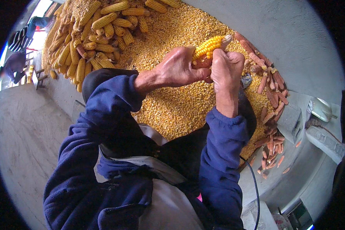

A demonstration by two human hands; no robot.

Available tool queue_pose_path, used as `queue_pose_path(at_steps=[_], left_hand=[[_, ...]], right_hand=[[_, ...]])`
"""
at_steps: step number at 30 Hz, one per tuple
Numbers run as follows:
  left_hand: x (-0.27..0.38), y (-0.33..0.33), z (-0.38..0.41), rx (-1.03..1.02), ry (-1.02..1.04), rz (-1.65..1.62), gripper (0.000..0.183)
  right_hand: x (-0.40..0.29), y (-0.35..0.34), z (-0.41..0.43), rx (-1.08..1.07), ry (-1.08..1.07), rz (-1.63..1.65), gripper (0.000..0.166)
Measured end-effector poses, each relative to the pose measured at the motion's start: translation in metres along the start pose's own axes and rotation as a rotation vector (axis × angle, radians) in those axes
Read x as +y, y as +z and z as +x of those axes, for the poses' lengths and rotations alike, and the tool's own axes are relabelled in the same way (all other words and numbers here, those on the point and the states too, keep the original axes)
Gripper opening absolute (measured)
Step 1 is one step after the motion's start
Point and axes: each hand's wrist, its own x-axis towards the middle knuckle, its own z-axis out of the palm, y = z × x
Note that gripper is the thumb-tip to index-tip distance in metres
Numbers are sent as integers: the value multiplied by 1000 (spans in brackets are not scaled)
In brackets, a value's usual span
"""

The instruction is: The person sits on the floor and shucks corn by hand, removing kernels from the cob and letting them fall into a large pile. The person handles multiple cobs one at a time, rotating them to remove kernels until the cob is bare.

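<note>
My left hand (176, 67) grips the lower end of a corn cob (208, 47), which is partly stripped: bright yellow kernels cover its upper side, and bare reddish core shows beneath. My right hand (226, 67) is closed against the same cob near its pale tip, the fingertips turned down and mostly hidden. Under both hands spreads a thick layer of loose corn kernels (175, 106), lying around and between my bent legs.
Unshelled corn ears (103, 37) are heaped at the upper left. Bare reddish cobs (273, 83) lie along the right edge of the kernels. A metal shovel blade (320, 109) rests farther right. A black cable (256, 187) runs at lower right. Other people (14, 63) are at the far left.
</note>
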Motion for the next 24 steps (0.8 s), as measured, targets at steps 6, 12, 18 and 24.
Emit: queue_pose_path(at_steps=[6,12,18,24], left_hand=[[23,-13,1,-14,-84,-189,24],[23,-17,1,-38,-93,-162,27],[11,-11,2,-5,-20,-163,28],[4,-9,3,-5,22,-102,29]], right_hand=[[-27,-6,-8,-133,142,223,28],[-33,-7,-7,-153,140,126,27],[-32,-12,-4,-278,63,13,33],[-35,-15,-4,-315,78,-53,33]])
